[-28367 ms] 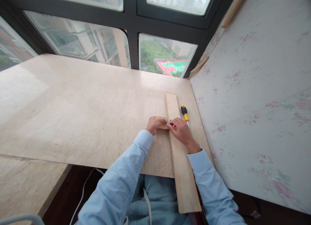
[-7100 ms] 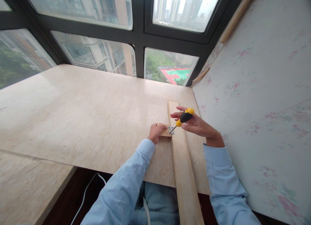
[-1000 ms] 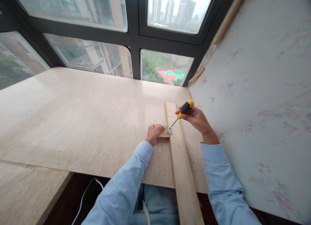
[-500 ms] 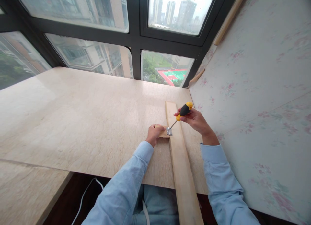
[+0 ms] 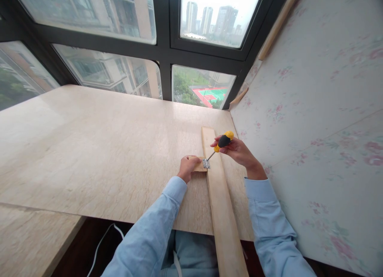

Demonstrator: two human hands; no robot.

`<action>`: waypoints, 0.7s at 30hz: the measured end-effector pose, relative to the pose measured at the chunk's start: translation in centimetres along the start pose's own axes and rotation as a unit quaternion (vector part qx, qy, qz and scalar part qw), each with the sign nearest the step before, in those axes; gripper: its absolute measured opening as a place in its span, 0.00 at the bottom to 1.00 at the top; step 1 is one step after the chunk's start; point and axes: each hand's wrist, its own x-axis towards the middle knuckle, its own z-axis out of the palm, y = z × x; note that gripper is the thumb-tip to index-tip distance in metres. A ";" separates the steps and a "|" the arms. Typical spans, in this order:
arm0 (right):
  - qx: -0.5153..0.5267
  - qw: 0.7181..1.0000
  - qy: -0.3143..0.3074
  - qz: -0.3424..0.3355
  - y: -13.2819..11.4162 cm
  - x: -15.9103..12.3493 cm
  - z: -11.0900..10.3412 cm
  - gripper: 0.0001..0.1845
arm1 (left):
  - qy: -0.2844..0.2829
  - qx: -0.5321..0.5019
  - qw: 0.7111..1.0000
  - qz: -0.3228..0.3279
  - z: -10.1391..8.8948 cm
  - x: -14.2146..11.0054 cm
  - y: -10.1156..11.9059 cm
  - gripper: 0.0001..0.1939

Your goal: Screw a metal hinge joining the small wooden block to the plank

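My right hand [image 5: 237, 151] is closed around a screwdriver [image 5: 224, 141] with a yellow and black handle. Its shaft slants down to the left, and the tip meets a small metal hinge [image 5: 206, 164]. The hinge lies across the joint between a long wooden board [image 5: 222, 205] and a short wooden block [image 5: 199, 165]. Fingers of my left hand [image 5: 187, 167] grip the block's left end, thumb on top near the hinge. Whether a screw sits under the tip is too small to make out.
A beige stone-patterned counter [image 5: 104, 149] carries the board, whose near end overhangs the front edge above my lap. Close on the right rises a floral-papered wall [image 5: 314, 109]. Dark-framed windows [image 5: 203, 85] stand behind. A white cable [image 5: 97, 249] hangs below the counter at left.
The whole view has shifted slightly, with everything a little left and lower. Both hands keep their holds, and the screwdriver tip stays at the hinge.
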 end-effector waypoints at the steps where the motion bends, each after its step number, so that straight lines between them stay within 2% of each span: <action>1: 0.001 1.000 -0.001 0.000 0.0 0.0 0.0 0.21 | 0.000 -0.002 1.000 0.002 0.0 0.0 0.0 0.16; 8: -0.001 1.000 0.008 0.006 0.2 -0.1 -0.1 0.23 | 0.014 0.003 1.000 0.008 0.0 0.2 -0.3 0.17; 16: 0.009 0.999 0.032 -0.009 0.0 -0.3 -0.6 0.21 | 0.006 0.010 1.000 0.004 0.0 0.0 -0.1 0.17; 21: 0.014 1.000 0.019 -0.005 -0.1 -0.2 -0.4 0.21 | 0.017 0.023 1.000 0.000 0.1 -0.2 0.2 0.16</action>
